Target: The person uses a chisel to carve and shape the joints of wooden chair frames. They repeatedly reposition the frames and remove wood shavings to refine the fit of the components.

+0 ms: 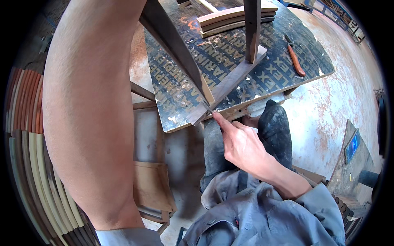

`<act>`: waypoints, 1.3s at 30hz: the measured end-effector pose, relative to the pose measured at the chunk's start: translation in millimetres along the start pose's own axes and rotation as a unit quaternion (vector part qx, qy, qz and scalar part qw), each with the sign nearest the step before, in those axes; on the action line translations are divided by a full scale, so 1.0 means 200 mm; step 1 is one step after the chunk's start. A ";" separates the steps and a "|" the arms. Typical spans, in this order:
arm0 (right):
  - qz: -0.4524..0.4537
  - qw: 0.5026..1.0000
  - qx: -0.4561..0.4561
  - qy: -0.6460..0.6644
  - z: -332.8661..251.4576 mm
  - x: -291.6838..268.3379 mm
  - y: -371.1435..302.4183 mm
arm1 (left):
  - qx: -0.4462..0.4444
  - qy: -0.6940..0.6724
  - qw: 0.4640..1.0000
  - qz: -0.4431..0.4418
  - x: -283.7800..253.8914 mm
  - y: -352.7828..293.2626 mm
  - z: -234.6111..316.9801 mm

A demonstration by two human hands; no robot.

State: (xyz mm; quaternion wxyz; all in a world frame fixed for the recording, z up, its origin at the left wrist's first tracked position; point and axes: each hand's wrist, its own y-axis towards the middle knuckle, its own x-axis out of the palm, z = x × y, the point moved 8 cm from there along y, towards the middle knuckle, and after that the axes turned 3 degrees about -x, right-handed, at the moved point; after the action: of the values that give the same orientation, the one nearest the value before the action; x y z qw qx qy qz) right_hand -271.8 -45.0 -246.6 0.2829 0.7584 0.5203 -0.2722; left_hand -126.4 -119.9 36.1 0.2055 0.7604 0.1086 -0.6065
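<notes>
Right hand (246,145), index finger stretched, others curled, at the near end of a wooden frame (232,85), can't tell if gripping anything; left hand out of view; frame on dark counter (169,112) printed with repeated gold lettering (266,81); orange-handled tool (295,60) right; curved wood pieces (230,21) beyond.
</notes>
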 end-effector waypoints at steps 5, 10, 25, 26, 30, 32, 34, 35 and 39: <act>0.012 0.999 0.007 0.047 -0.02 -0.07 -0.14 | 0.039 -0.017 0.999 0.017 0.00 0.00 -0.04; -0.004 0.998 0.007 0.068 -0.02 -0.06 -0.10 | 0.058 0.049 0.994 0.085 0.01 0.02 -0.04; 0.152 0.985 -0.072 0.030 0.17 -0.44 -0.17 | 0.004 -0.066 0.994 0.088 -0.06 -0.09 0.13; 0.213 0.974 -0.070 -0.020 0.23 -0.57 -0.17 | 0.009 -0.068 0.992 0.104 -0.03 -0.06 0.10; 0.332 0.933 -0.002 -0.139 0.62 -0.99 0.01 | 0.017 -0.084 0.989 0.119 0.10 0.08 -0.09; 0.322 0.919 0.056 -0.221 0.83 -1.08 0.11 | -0.007 -0.101 0.990 0.099 0.08 0.06 -0.08; 0.289 0.912 0.101 -0.274 0.97 -1.12 0.21 | -0.039 -0.106 0.991 0.078 0.08 0.04 -0.09; 0.302 0.905 0.101 -0.281 1.05 -1.16 0.24 | -0.043 -0.117 0.990 0.066 0.07 0.05 -0.09; 0.313 0.883 0.097 -0.336 1.36 -1.26 0.27 | -0.031 -0.154 0.987 0.031 0.04 0.08 -0.02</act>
State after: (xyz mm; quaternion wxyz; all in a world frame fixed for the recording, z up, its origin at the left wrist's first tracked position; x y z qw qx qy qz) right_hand -331.0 -414.4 -249.3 0.4361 0.7685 0.0998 -0.4575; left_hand -114.8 -133.0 32.7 0.2615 0.6540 0.0706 -0.7063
